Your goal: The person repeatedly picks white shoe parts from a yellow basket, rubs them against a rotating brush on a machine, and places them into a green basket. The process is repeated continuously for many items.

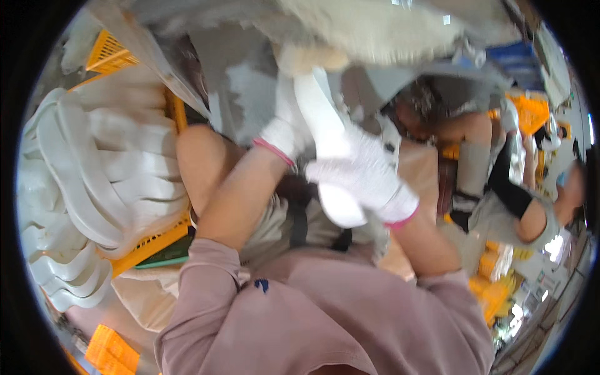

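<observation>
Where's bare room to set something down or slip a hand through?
A bare floor patch shows lower left, between stacked pieces, small orange crate and beige cloth. Over the lap, a hand might pass between left forearm and the white piece in the right hand. Crowded: the large crate, heaped with white pieces.

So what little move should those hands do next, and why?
Maybe turn the white curved piece a tiny bit, slowly. The right hand grips it lower down and the left hand higher up, so both could guide it. The upper end looks close to the big, blurry pale thing, so small seems safer than big.
</observation>
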Demonstrator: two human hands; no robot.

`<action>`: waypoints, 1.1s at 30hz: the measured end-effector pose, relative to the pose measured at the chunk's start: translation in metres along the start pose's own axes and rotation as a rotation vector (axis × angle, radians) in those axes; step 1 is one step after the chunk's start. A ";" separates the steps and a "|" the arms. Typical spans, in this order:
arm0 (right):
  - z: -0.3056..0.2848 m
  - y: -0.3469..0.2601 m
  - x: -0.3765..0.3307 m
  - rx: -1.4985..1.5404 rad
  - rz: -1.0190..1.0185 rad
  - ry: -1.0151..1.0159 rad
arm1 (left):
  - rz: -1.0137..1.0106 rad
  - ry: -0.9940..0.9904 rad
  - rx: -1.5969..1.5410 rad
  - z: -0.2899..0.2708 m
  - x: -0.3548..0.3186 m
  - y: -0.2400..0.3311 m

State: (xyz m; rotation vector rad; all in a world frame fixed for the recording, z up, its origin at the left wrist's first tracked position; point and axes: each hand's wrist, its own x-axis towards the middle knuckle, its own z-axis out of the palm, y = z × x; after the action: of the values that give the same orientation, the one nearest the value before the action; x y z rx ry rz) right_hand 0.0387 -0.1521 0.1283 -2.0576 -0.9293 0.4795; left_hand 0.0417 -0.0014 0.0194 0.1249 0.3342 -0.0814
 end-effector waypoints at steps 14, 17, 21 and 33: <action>-0.001 -0.042 -0.027 -0.763 -0.167 0.111 | 0.415 0.080 0.223 -0.021 0.003 -0.026; 0.000 -0.024 -0.005 -0.484 -0.139 0.194 | 0.245 -0.139 -0.104 -0.017 0.001 -0.007; 0.012 -0.015 0.013 -0.347 -0.192 0.313 | 0.492 0.028 0.627 -0.017 -0.007 0.008; 0.037 0.000 0.015 -0.332 -0.022 0.434 | 0.274 0.182 0.414 -0.028 -0.006 0.019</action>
State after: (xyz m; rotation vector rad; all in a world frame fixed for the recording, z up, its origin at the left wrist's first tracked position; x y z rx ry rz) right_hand 0.0263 -0.1212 0.1065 -2.3146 -0.8026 -0.1473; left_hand 0.0289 0.0220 -0.0031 0.5887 0.4761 0.1345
